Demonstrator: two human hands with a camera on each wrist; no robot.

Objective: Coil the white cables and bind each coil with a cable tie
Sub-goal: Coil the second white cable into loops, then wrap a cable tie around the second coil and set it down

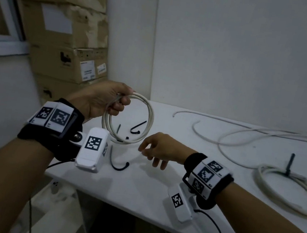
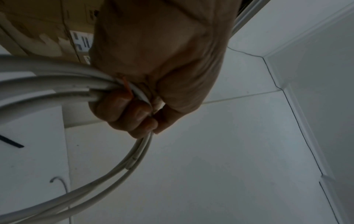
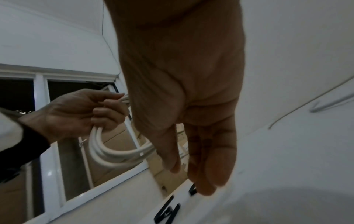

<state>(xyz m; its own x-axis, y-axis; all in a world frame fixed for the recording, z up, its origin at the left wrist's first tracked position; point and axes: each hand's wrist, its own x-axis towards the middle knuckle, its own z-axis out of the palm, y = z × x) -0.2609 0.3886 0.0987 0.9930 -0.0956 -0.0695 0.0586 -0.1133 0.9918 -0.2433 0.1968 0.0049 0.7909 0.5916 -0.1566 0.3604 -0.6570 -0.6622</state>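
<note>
The left hand [image 1: 107,99] grips a small coil [image 1: 128,118] of white cable in the air above the bench's [image 1: 157,187] near-left corner, while the right hand [image 1: 157,149] hangs relaxed and empty just over the black cable ties [image 1: 118,166]. The cable looks light but springy, so I judge the hold belongs where the turns bunch, the tie going on beside the fist. Only the left wrist view shows the cable ends pinched in the fist; only the head view shows a bound coil [image 1: 285,189] and loose cable [image 1: 246,135] further right.

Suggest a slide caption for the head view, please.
Left hand grips a white cable coil; right hand hovers above black cable ties.
</note>
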